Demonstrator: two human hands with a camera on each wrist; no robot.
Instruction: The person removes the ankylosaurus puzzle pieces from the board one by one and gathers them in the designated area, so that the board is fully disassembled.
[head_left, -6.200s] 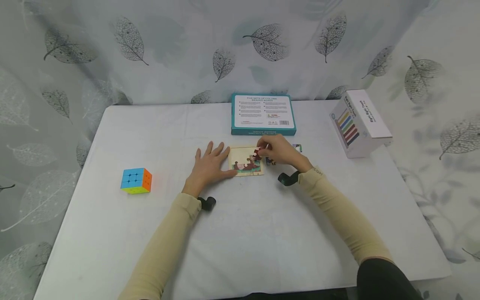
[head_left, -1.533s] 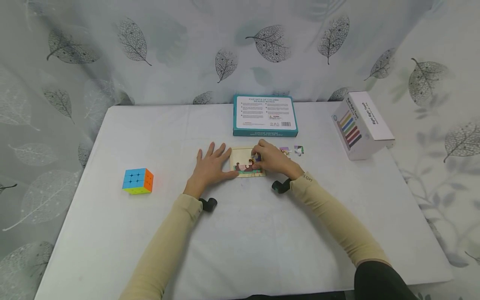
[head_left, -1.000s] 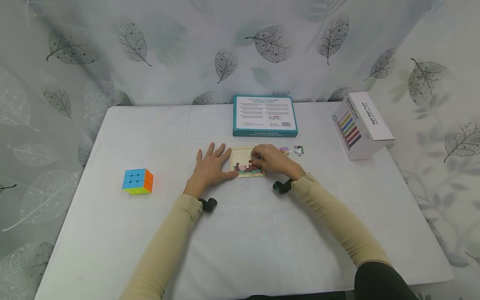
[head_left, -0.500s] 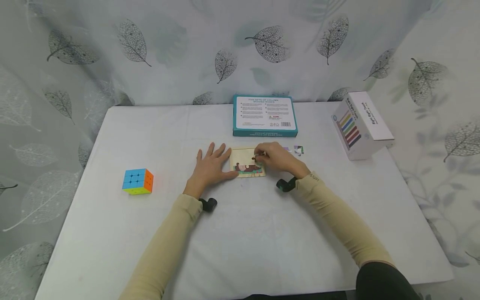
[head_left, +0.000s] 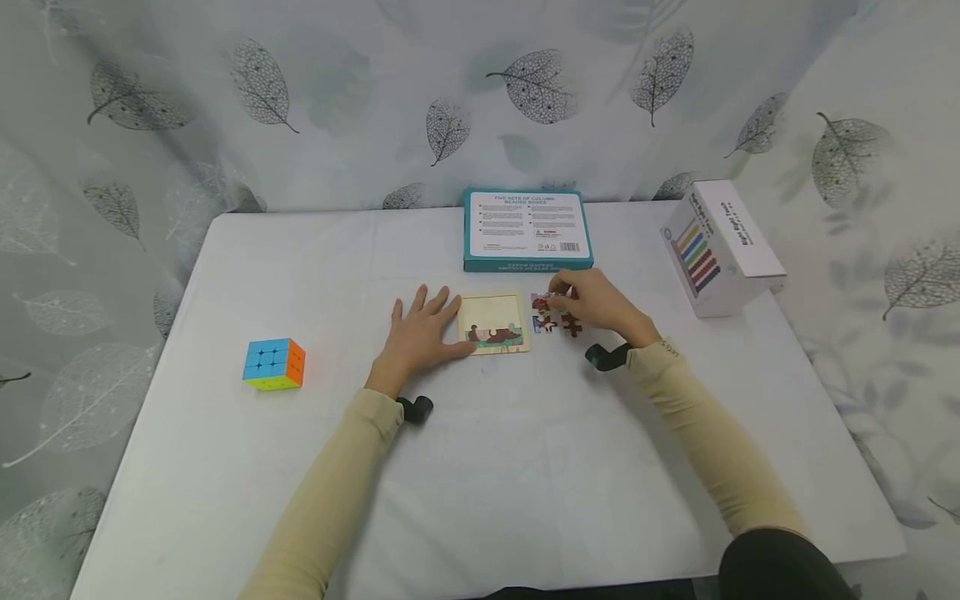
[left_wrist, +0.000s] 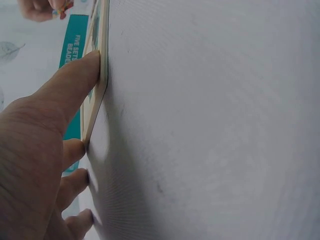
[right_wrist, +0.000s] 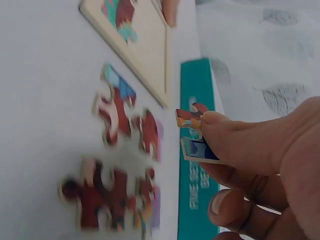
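Observation:
A shallow wooden puzzle tray (head_left: pixel 487 310) lies mid-table, with joined puzzle pieces (head_left: pixel 495 335) along its near side and bare wood above. My left hand (head_left: pixel 416 337) is spread at the tray's left side; in the left wrist view its thumb (left_wrist: pixel 82 72) rests on the tray's rim. Right of the tray, my right hand (head_left: pixel 596 300) pinches a puzzle piece (right_wrist: pixel 197 148) in blue, red and orange between thumb and fingers, raised off the table. Below it lie several loose pieces, including a brown one (head_left: pixel 572 325) and a white-and-brown one (right_wrist: pixel 112 117).
Behind the tray lies a flat teal box (head_left: pixel 528 229) with a white printed label. A white carton (head_left: pixel 720 246) stands at the back right. To the left sits a puzzle cube (head_left: pixel 273 364). The table has a white cloth (head_left: pixel 480 483), with a leaf-patterned curtain (head_left: pixel 360 100) behind.
Pieces in the tray's upper right have been taken out, and more now lie loose beside it. My right hand has moved right, off the tray. The left hand has stayed put.

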